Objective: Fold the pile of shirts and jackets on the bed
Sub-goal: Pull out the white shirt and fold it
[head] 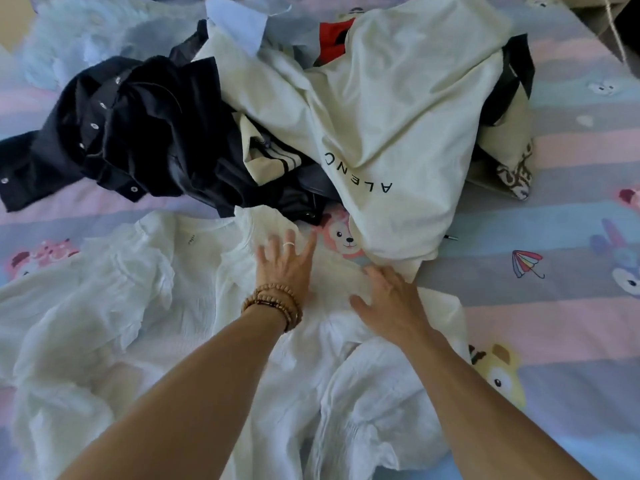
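Clearly the person is spreading a thin white shirt (145, 306) flat at lower centre: the left hand (285, 268) is pressing with splayed fingers, the right hand (388, 299) lying flat beside it. Probably smoothing and squaring its sleeves is coming next. The pile (277, 116) is waiting at upper centre on the cartoon-print, pastel-striped bed (554, 237).

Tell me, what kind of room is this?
Probably a bedroom. A cartoon-print bedsheet with pastel stripes covers the surface, a pile of clothes sits on it, and both hands press on a white shirt spread flat.
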Action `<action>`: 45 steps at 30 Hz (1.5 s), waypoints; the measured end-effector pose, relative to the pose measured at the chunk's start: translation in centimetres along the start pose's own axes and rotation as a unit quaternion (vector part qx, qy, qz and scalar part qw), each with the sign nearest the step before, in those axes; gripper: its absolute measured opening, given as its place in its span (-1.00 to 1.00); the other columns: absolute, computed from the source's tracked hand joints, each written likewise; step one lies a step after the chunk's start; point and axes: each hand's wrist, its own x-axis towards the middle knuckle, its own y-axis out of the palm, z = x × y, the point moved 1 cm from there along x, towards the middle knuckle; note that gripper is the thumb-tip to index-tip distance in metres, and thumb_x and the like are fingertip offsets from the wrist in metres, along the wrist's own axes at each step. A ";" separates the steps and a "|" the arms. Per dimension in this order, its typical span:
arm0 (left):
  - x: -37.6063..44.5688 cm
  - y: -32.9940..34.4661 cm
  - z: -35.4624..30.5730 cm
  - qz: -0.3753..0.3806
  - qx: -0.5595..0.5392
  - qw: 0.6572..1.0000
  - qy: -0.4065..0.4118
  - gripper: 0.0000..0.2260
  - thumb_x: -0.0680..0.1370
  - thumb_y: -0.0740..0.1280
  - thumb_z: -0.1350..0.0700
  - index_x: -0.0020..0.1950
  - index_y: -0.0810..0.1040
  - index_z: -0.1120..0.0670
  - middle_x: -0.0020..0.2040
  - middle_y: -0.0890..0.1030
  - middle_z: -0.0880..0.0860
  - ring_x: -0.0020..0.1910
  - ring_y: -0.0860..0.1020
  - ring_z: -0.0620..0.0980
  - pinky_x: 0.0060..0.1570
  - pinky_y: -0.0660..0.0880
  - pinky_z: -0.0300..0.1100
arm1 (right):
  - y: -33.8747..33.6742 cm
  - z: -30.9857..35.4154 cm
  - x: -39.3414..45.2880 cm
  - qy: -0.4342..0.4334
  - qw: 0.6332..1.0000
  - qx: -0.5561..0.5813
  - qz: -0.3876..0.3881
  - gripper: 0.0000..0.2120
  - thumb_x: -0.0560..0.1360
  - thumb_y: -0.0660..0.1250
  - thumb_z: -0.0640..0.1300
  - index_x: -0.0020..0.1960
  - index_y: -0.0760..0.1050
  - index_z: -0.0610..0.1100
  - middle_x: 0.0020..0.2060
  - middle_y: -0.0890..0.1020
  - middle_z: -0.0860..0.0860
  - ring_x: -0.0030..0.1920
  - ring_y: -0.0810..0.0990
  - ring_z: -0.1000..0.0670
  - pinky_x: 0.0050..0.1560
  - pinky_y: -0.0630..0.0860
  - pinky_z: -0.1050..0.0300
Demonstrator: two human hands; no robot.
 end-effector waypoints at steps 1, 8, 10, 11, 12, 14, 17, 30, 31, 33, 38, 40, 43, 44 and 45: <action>0.7 -0.3 1.1 -0.035 -0.068 0.997 -0.028 -0.35 0.45 0.34 0.03 0.45 0.07 -0.06 0.30 0.40 0.12 0.22 0.45 0.21 0.20 0.42 0.11 | 0.6 -0.2 0.4 0.019 1.000 0.001 0.014 -0.60 0.48 0.34 0.00 0.27 0.40 -0.11 0.13 0.51 -0.08 0.15 0.50 -0.14 0.07 0.47 -0.03; 1.5 -1.9 12.3 -0.087 -0.353 0.830 -0.422 -0.41 0.42 0.31 0.15 0.42 0.19 0.10 0.28 0.38 0.15 0.23 0.39 0.20 0.19 0.39 0.09 | 0.2 1.2 3.5 0.042 0.996 -0.073 0.040 -0.58 0.40 0.41 -0.14 0.22 0.38 -0.10 0.09 0.58 -0.04 0.13 0.56 -0.14 0.02 0.45 0.02; 1.8 -2.9 11.1 -0.193 -0.205 0.930 -0.236 -0.30 0.34 0.23 0.29 0.47 0.16 0.03 0.36 0.28 0.17 0.35 0.27 0.23 0.27 0.32 0.17 | 0.0 2.3 4.9 0.059 0.996 0.027 0.067 -0.54 0.39 0.40 -0.03 0.23 0.40 -0.10 0.11 0.58 -0.02 0.16 0.54 -0.12 0.11 0.48 0.03; 2.0 -3.4 9.6 -0.232 -0.143 0.960 -0.063 -0.27 0.29 0.20 0.31 0.46 0.22 -0.02 0.40 0.27 0.15 0.40 0.24 0.24 0.32 0.28 0.21 | 0.0 2.6 5.5 0.070 0.991 0.085 0.077 -0.53 0.41 0.39 0.03 0.25 0.41 -0.10 0.12 0.59 0.00 0.18 0.54 -0.10 0.15 0.47 0.03; 2.4 -3.1 8.1 -0.203 -0.059 0.971 0.108 -0.24 0.27 0.22 0.32 0.45 0.27 -0.09 0.45 0.26 0.12 0.47 0.17 0.23 0.40 0.16 0.28 | 0.0 2.9 6.0 0.084 0.985 0.126 0.086 -0.53 0.44 0.37 0.09 0.26 0.44 -0.11 0.11 0.60 0.00 0.17 0.55 -0.08 0.18 0.47 0.04; 2.7 -2.6 5.7 -0.002 0.062 0.959 0.276 -0.32 0.38 0.31 0.20 0.45 0.27 -0.22 0.52 0.23 -0.01 0.54 0.05 0.10 0.45 -0.18 0.28 | -0.1 2.8 6.6 0.100 0.973 0.173 0.112 -0.61 0.49 0.34 0.11 0.19 0.50 -0.13 0.00 0.62 0.00 0.05 0.57 -0.05 0.09 0.48 0.07; 4.7 -1.8 4.8 0.097 0.004 0.985 0.146 -0.66 0.58 0.09 -0.17 0.34 0.39 -0.24 0.32 0.44 -0.04 0.37 0.33 0.02 0.46 -0.08 0.17 | -0.1 1.2 5.7 0.077 0.971 0.182 0.131 -0.77 0.48 0.36 -0.10 -0.29 0.40 -0.13 -0.40 0.41 0.03 -0.37 0.37 0.02 -0.34 0.29 0.15; 8.4 -3.6 4.2 -0.010 0.058 0.998 -0.004 -0.74 0.46 0.23 -0.04 0.06 0.58 -0.02 0.07 0.47 0.04 0.12 0.42 0.08 0.13 0.29 0.03 | -4.6 -5.3 1.2 0.234 0.963 0.061 0.116 -0.68 0.39 0.38 0.16 -0.04 0.40 -0.02 -0.15 0.56 0.05 -0.10 0.56 -0.08 -0.04 0.49 0.03; 8.5 -3.7 3.7 -0.009 0.080 0.997 0.005 -0.72 0.43 0.24 -0.05 0.09 0.57 -0.03 0.11 0.46 0.04 0.14 0.40 0.08 0.15 0.27 0.04 | -4.7 -5.6 0.6 0.245 0.956 0.022 0.163 -0.58 0.32 0.41 0.21 0.01 0.38 0.00 -0.12 0.54 0.08 -0.07 0.55 -0.06 0.02 0.49 0.01; 8.1 -3.6 2.2 -0.008 0.089 0.994 0.061 -0.65 0.42 0.25 -0.15 0.15 0.55 -0.09 0.19 0.43 0.05 0.20 0.34 0.09 0.21 0.22 0.05 | -5.1 -6.4 -0.3 0.261 0.935 -0.020 0.238 -0.51 0.27 0.46 0.20 0.04 0.36 0.00 -0.10 0.51 0.08 -0.05 0.53 -0.04 0.05 0.48 0.01; 7.5 -2.2 -1.3 -0.009 0.076 0.990 0.114 -0.67 0.53 0.17 -0.24 0.17 0.59 -0.18 0.23 0.42 0.01 0.22 0.28 0.12 0.23 0.20 0.07 | -6.3 -9.1 -2.7 0.295 0.893 0.077 0.331 -0.90 0.41 0.40 -0.14 -0.25 0.51 -0.12 -0.28 0.54 -0.01 -0.22 0.50 -0.01 -0.31 0.37 0.19; 8.1 -2.3 -1.7 -0.020 0.053 0.996 0.071 -0.67 0.57 0.15 -0.19 0.11 0.63 -0.12 0.18 0.48 -0.02 0.18 0.31 0.10 0.19 0.23 0.06 | -7.7 -11.2 -3.3 0.312 0.918 0.025 0.241 -0.86 0.48 0.33 -0.21 -0.24 0.48 -0.07 -0.27 0.57 -0.02 -0.17 0.56 -0.07 -0.29 0.37 0.16; 9.0 -2.7 -2.0 -0.038 0.026 0.999 0.026 -0.64 0.59 0.11 -0.16 0.07 0.65 -0.06 0.12 0.56 -0.04 0.15 0.35 0.09 0.19 0.22 0.06 | -10.6 -14.0 -3.3 0.343 0.929 -0.131 -0.037 -0.84 0.51 0.26 -0.25 0.09 0.43 -0.17 -0.03 0.62 -0.15 0.02 0.59 -0.22 -0.09 0.41 0.01; 9.1 -2.7 -2.2 -0.042 0.028 0.998 0.028 -0.63 0.58 0.10 -0.17 0.07 0.64 -0.06 0.11 0.57 -0.04 0.15 0.36 0.09 0.20 0.21 0.07 | -11.1 -14.3 -3.1 0.336 0.929 -0.119 -0.094 -0.80 0.52 0.27 -0.21 0.13 0.41 -0.19 0.02 0.60 -0.18 0.07 0.56 -0.24 -0.04 0.42 -0.05; 9.1 -2.7 -2.4 -0.043 0.028 0.998 0.035 -0.63 0.57 0.10 -0.18 0.07 0.64 -0.06 0.11 0.57 -0.03 0.14 0.36 0.10 0.20 0.20 0.08 | -11.1 -14.0 -2.9 0.340 0.932 -0.077 -0.099 -0.71 0.53 0.30 -0.09 0.18 0.38 -0.19 0.08 0.57 -0.19 0.12 0.53 -0.25 0.02 0.43 -0.08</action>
